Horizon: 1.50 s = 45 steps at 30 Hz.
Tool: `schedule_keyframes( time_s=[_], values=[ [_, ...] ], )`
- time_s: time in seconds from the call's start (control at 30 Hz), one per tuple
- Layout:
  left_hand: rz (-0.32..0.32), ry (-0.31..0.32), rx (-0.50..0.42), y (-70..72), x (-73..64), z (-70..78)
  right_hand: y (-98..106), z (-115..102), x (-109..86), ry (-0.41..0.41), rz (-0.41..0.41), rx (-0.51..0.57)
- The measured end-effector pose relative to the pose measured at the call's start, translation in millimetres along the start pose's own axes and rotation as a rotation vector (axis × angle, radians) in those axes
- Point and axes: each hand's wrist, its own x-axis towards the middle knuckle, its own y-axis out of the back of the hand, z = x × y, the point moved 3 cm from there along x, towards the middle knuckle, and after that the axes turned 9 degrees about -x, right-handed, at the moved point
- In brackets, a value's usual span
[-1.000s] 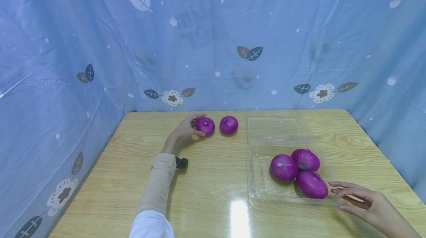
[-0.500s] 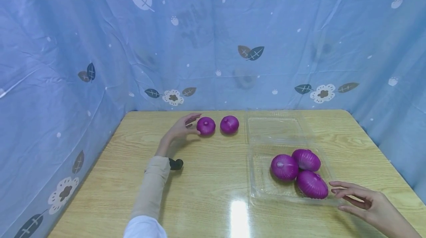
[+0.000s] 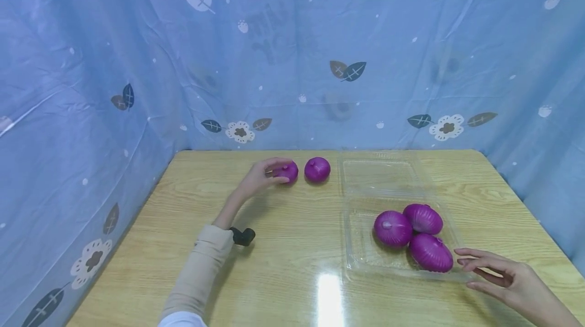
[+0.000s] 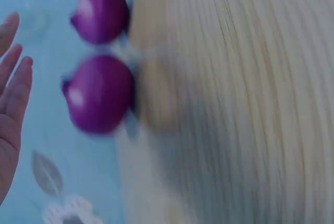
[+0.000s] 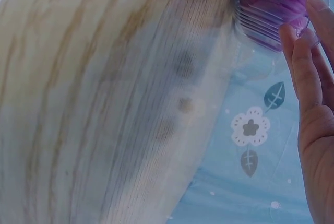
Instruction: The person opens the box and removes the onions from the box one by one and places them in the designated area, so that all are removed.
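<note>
My left hand [image 3: 260, 178] hovers over a purple onion [image 3: 289, 172] at the back of the table, partly covering it in the head view. The left wrist view shows a gap between the loosely spread fingers and the two onions. A second purple onion [image 3: 317, 170] sits just to the right. Three more purple onions [image 3: 431, 253] lie together in the base of an opened clear plastic clamshell box [image 3: 358, 262]. Beside the box's right front corner is my right hand [image 3: 500, 273], fingers relaxed, thumb apart, fingertips right at the wall [image 5: 261, 38].
The box's clear lid [image 3: 379, 177] lies folded back behind its base. Blue patterned cloth [image 3: 292, 53] hangs behind the wooden table [image 3: 274, 276] and along both sides. A black camera mount [image 3: 244, 236] sticks out from my left wrist.
My left hand drew back left from the back-left onion, then came over it again from above. The onions and my right hand stay in place; the head view shifts slightly.
</note>
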Motion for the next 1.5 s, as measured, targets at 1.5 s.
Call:
schedule_keyframes(
  time_s=[1.5],
  values=[
    [-0.531, -0.212, 0.025, -203.4, 19.5, 37.6, -1, 5, -1.4, 0.078, 0.017, 0.041]
  ],
)
